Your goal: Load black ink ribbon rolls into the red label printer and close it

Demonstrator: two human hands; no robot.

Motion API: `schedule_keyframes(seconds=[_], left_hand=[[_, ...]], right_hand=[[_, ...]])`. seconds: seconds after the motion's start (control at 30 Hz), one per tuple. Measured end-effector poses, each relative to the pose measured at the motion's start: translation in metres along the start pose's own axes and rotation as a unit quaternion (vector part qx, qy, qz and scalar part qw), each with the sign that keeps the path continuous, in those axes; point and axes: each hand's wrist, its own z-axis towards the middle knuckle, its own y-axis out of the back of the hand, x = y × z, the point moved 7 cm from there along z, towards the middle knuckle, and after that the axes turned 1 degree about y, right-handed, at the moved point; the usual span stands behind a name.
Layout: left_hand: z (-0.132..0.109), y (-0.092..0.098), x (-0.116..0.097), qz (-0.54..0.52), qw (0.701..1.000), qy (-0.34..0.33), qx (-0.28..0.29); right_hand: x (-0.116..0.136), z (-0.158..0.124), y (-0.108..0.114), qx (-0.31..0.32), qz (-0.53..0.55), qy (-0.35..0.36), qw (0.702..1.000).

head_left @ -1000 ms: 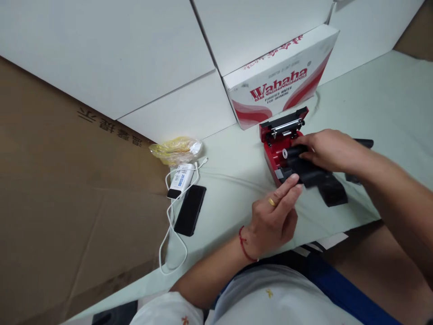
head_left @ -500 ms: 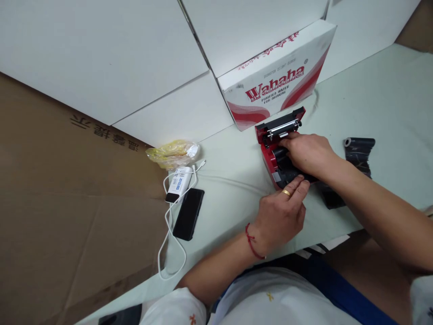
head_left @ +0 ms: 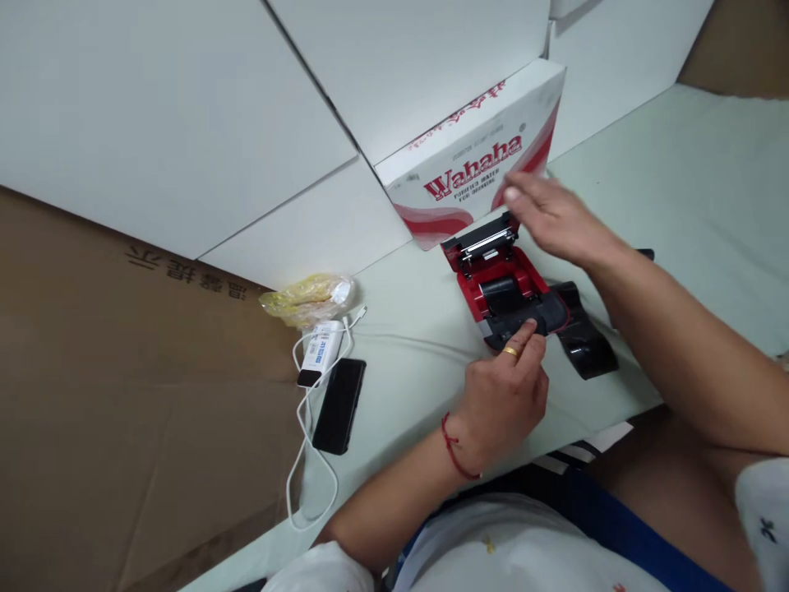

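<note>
A red and black portable label printer point(head_left: 479, 293) sits on the table with its lid point(head_left: 484, 240) tilted up. Inside its bay lies a dark roll point(head_left: 502, 294), and a glossy black strip point(head_left: 585, 337) trails onto the table at the right. My left hand point(head_left: 506, 393), with a gold ring and red string bracelet, holds the printer's front, fingertips pressed on the black front edge; its thumb is hidden. Beside the raised lid's right corner is my right hand point(head_left: 558, 215), fingers stretched and nothing in it. Whether it touches the lid I cannot tell.
Behind the printer stands a white and red Wahaha water carton point(head_left: 474, 168) against white panels point(head_left: 296, 205). To the left lie a black phone point(head_left: 339, 405), a white power bank point(head_left: 320, 349) with a cable point(head_left: 301, 444), and a yellowish plastic bag point(head_left: 308, 300).
My right hand has come out of the printer's bay and risen to the lid, uncovering the dark roll. My left hand stays at the front edge. The camera view has shifted slightly.
</note>
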Motion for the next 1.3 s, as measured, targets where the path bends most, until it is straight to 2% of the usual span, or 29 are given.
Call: schedule_keyframes(seconds=[0.07,0.13,0.23,0.37,0.5,0.57,0.6,0.7,0.77,0.9,1.03,1.13,1.3], left_hand=[[0.002,-0.001,-0.002,0.002,1.000,0.012,0.009],[0.004,0.000,-0.004,0.002,1.000,0.021,0.016],[0.006,0.000,-0.005,-0.001,0.999,0.025,0.019],[0.005,0.003,-0.004,-0.021,0.999,0.026,0.009],[-0.002,0.017,0.006,-0.085,0.995,0.002,-0.045],[-0.003,0.028,0.023,-0.130,0.987,0.026,-0.091],[-0.003,0.033,0.036,-0.156,0.979,0.061,-0.120],[0.001,0.038,0.085,-0.263,0.921,0.223,-0.182],[0.006,0.027,0.107,-0.371,0.861,0.302,-0.171],[0.015,-0.004,0.115,-0.556,0.751,0.341,-0.104],[0.009,-0.021,0.116,-0.618,0.675,0.391,-0.097],[0.004,-0.027,0.118,-0.627,0.640,0.437,-0.075],[0.003,-0.028,0.124,-0.615,0.630,0.471,-0.050]], right_hand=[[0.002,-0.001,-0.013,0.012,0.096,0.014,0.995],[0.008,-0.013,-0.013,0.005,0.139,0.040,0.990],[0.016,-0.045,-0.004,0.013,0.129,0.090,0.988],[0.010,-0.085,-0.009,0.103,0.068,0.122,0.985],[-0.004,-0.107,-0.022,0.136,0.017,0.121,0.983],[-0.005,-0.111,-0.025,0.128,0.001,0.126,0.984],[-0.004,-0.112,-0.027,0.123,-0.007,0.131,0.984],[-0.001,-0.110,-0.028,0.091,-0.020,0.136,0.986],[0.000,-0.109,-0.026,0.053,-0.021,0.136,0.989],[0.003,-0.115,-0.025,-0.020,-0.012,0.158,0.987],[0.010,-0.138,-0.024,-0.063,0.005,0.231,0.971],[0.015,-0.155,-0.021,-0.082,-0.003,0.272,0.959],[0.025,-0.163,-0.015,-0.104,-0.020,0.317,0.943]])
